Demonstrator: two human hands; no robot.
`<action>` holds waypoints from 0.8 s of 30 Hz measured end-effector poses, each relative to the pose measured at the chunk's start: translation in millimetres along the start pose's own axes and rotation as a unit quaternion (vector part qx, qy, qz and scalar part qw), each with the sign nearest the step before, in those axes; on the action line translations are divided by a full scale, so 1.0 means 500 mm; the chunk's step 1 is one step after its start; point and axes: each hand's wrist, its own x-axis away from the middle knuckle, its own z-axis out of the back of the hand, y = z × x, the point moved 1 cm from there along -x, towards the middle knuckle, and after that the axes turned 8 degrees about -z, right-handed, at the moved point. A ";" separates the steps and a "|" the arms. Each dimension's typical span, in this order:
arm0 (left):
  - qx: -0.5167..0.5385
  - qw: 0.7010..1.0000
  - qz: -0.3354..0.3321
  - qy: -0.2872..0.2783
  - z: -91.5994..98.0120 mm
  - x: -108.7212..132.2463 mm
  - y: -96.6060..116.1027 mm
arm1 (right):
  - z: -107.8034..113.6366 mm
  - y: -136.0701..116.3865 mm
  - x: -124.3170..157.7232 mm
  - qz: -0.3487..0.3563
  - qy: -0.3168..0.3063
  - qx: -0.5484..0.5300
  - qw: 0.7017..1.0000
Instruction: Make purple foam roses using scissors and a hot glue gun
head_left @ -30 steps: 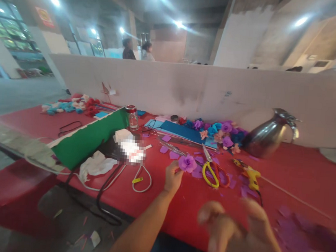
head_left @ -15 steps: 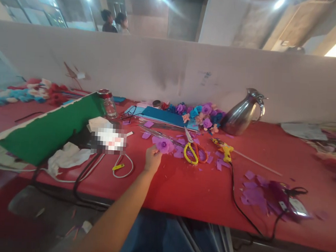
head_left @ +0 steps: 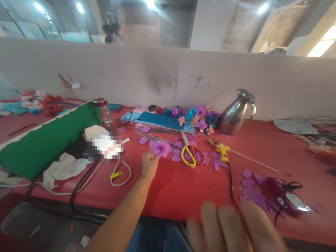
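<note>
My left hand (head_left: 150, 164) reaches out over the red tabletop, its fingers closed on a purple paper flower (head_left: 160, 148) with layered petals. The flower faces up toward me, above scattered purple paper scraps (head_left: 176, 155). Just to its right lie scissors (head_left: 189, 152) with one yellow and one orange handle loop, their blades pointing away. Large and blurred, my right hand (head_left: 236, 238) fills the lower right, close to the camera. Its fingers look bent and side by side; whether anything is in them is hidden. A yellow glue gun (head_left: 223, 153) rests right of the scissors, trailing a black cord.
Finished paper flowers (head_left: 201, 118) are heaped behind blue sheets (head_left: 164, 121). A steel jug (head_left: 235, 113) stands at the back right, a glass jar (head_left: 104, 114) at the left by a green board (head_left: 52, 141). Cords and crumpled tissue (head_left: 64, 168) lie front left; a purple device (head_left: 288, 197) sits right.
My right hand has risen into the lower right of the view, where only a small edge of it showed before. The left hand keeps the flower in about the same place. The view has shifted slightly.
</note>
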 end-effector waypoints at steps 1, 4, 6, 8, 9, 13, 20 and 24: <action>0.013 1.000 0.013 0.002 0.000 0.000 0.003 | 0.006 0.009 -0.018 0.002 0.021 0.010 1.000; 0.077 0.996 0.048 0.022 -0.003 -0.004 0.007 | 0.030 0.057 -0.079 -0.013 0.107 0.139 0.984; 0.109 0.991 0.065 0.030 -0.005 -0.008 0.005 | 0.052 0.103 -0.118 -0.012 0.121 0.297 0.947; 0.129 0.988 0.080 0.037 -0.007 -0.011 0.003 | 0.074 0.150 -0.156 0.005 0.099 0.401 0.911; 0.137 0.986 0.088 0.041 -0.007 -0.013 0.002 | 0.084 0.171 -0.175 -0.001 0.095 0.440 0.893; 0.157 0.981 0.106 0.031 -0.005 -0.014 -0.001 | 0.099 0.220 -0.251 -0.049 0.062 0.551 0.831; 0.160 0.983 0.081 -0.031 -0.002 -0.010 -0.004 | 0.077 0.238 -0.329 -0.080 0.029 0.582 0.809; 0.162 0.983 0.076 -0.050 -0.004 -0.010 -0.011 | 0.056 0.229 -0.330 -0.055 0.054 0.510 0.857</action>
